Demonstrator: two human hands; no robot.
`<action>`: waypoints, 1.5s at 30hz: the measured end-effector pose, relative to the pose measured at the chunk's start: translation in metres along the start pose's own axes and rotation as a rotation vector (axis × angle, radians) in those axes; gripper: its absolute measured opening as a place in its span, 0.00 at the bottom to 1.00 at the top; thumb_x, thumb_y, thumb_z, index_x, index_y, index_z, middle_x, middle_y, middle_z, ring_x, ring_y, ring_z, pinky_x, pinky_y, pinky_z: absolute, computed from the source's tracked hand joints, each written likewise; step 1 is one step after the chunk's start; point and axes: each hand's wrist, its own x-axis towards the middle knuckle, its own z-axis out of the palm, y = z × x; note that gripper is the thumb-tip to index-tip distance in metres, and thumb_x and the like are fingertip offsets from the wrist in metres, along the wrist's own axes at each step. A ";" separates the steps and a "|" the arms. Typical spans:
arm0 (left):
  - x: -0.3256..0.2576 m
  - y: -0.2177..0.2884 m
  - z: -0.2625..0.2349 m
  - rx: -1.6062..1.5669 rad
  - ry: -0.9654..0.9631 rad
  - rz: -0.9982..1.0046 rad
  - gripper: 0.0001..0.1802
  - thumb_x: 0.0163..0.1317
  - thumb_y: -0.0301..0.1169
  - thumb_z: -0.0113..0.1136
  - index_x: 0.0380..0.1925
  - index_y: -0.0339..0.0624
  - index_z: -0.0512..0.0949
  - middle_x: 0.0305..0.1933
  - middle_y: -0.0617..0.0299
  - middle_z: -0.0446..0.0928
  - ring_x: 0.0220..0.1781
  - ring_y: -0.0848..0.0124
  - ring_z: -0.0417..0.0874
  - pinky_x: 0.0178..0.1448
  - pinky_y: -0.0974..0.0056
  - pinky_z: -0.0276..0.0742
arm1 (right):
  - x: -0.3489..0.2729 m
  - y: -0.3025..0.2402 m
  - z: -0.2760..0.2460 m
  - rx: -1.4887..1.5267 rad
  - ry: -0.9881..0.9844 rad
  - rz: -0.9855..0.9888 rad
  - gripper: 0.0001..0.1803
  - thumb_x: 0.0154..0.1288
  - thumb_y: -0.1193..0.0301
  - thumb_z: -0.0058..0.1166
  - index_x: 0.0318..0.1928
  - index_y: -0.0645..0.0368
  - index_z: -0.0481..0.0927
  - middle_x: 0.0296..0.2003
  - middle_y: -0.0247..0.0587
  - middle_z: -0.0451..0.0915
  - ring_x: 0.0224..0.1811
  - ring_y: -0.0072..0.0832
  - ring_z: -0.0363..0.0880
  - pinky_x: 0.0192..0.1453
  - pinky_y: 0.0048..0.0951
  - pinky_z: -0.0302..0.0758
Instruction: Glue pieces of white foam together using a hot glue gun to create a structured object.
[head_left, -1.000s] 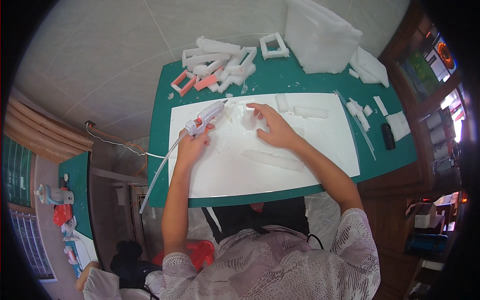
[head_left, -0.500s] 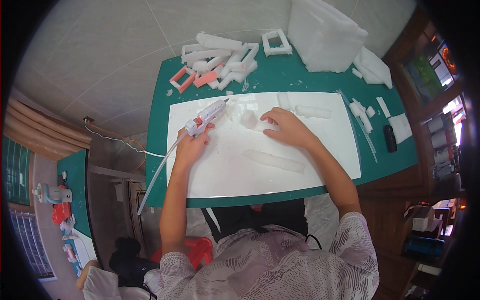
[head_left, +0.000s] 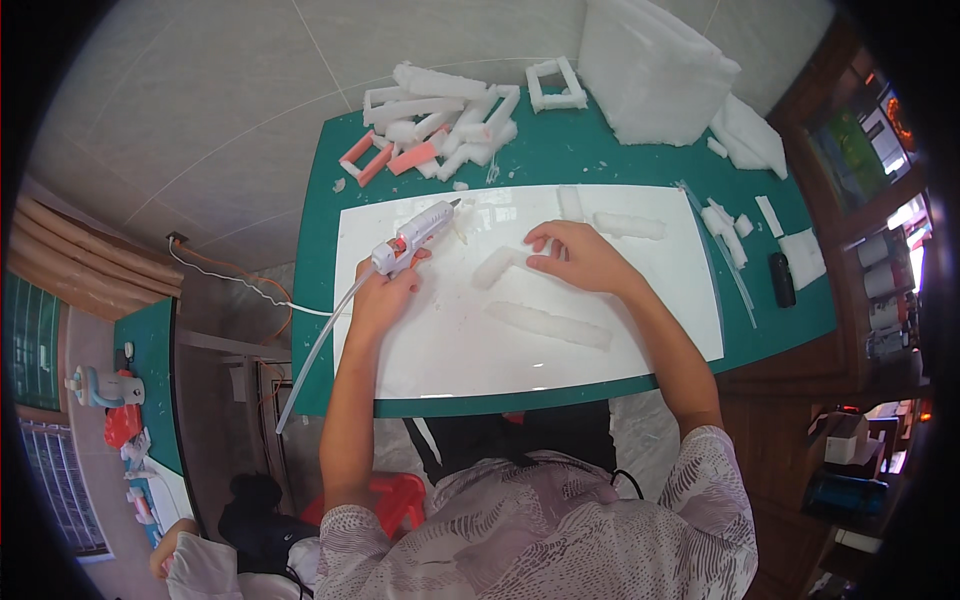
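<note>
My left hand [head_left: 380, 297] is wrapped round the handle of a white hot glue gun [head_left: 418, 232]. Its nozzle points up and to the right, and a long glue stick [head_left: 330, 345] trails from its back end. Between thumb and fingers, my right hand [head_left: 585, 260] grips one end of a white foam piece [head_left: 493, 268] with an L-shaped bend. That piece is low over the white board [head_left: 440, 350]; whether it touches, I cannot tell. Nearer to me lies a loose foam strip [head_left: 550, 325]. Beyond my right hand are a longer strip [head_left: 630, 226] and a short one [head_left: 569, 203].
White and pink foam frames [head_left: 440, 110] are piled at the back left of the green table mat [head_left: 590, 155]. A square foam frame [head_left: 556, 85] and a big foam block [head_left: 655, 75] stand behind. A black cylinder [head_left: 781, 278] and clear sticks [head_left: 740, 290] lie at right.
My right hand has tilted the foam piece, so its bent end now points toward me and its L shape shows. The glue gun stays nearly in place.
</note>
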 end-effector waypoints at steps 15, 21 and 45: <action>-0.002 0.007 0.002 -0.025 -0.006 -0.016 0.22 0.46 0.21 0.53 0.44 0.35 0.83 0.36 0.59 0.84 0.27 0.74 0.76 0.33 0.68 0.73 | -0.002 -0.005 -0.019 -0.016 0.091 -0.110 0.10 0.63 0.70 0.60 0.41 0.63 0.83 0.37 0.41 0.82 0.39 0.30 0.78 0.44 0.29 0.73; -0.003 0.009 0.001 -0.030 -0.011 -0.011 0.24 0.46 0.21 0.52 0.47 0.34 0.82 0.39 0.59 0.85 0.28 0.74 0.76 0.34 0.68 0.73 | -0.002 -0.008 -0.016 0.158 0.305 -0.227 0.10 0.59 0.77 0.62 0.43 0.61 0.85 0.39 0.39 0.81 0.43 0.28 0.78 0.49 0.27 0.73; -0.010 0.009 0.004 -0.171 -0.152 0.054 0.28 0.45 0.18 0.51 0.51 0.33 0.79 0.43 0.56 0.85 0.41 0.71 0.81 0.41 0.67 0.75 | 0.004 0.010 -0.011 0.958 0.499 0.081 0.15 0.64 0.74 0.62 0.49 0.64 0.76 0.41 0.41 0.80 0.44 0.28 0.80 0.52 0.31 0.79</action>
